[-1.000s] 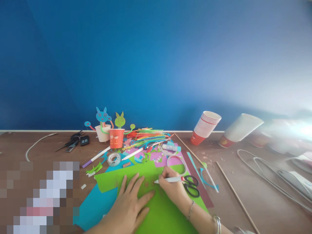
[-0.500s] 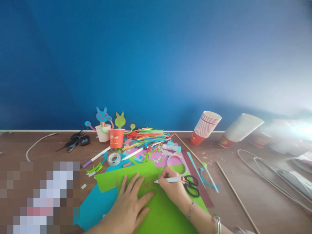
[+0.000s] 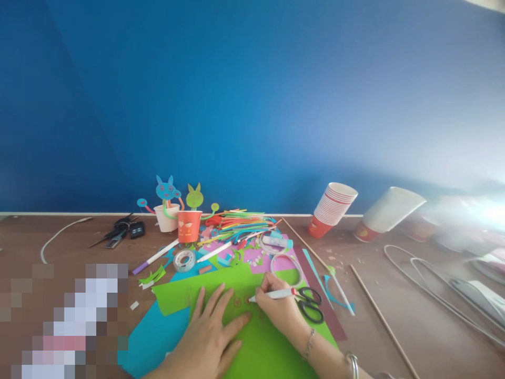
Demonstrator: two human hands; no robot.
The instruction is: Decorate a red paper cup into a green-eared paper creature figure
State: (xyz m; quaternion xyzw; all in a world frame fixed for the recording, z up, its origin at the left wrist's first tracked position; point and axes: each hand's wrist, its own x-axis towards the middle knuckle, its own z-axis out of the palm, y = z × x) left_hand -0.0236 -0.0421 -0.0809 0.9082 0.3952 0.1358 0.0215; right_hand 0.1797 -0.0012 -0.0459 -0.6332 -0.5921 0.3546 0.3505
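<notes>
My left hand [image 3: 213,331] lies flat with spread fingers on a sheet of green paper [image 3: 272,345]. Pinched in my right hand [image 3: 280,308] is a white marker with a red end [image 3: 281,293]; its tip touches the green paper. Two small red drawn circles [image 3: 237,302] show between my hands, the right one partly behind the marker tip. Black-handled scissors [image 3: 311,305] lie just right of my right hand, their blades hidden. Under the green sheet, blue paper [image 3: 158,337] sticks out at the left.
A roll of clear tape [image 3: 184,260], a glue stick [image 3: 277,241] and colourful pipe cleaners [image 3: 240,225] lie behind the paper. Two decorated cups, one red [image 3: 189,226], stand at the back left. Stacked paper cups [image 3: 335,205] lean at the back right. A wooden stick [image 3: 382,318] lies at the right.
Marks inside the left drawn circle look fuller now. My right hand and the marker have shifted very slightly; my left hand stays on the paper.
</notes>
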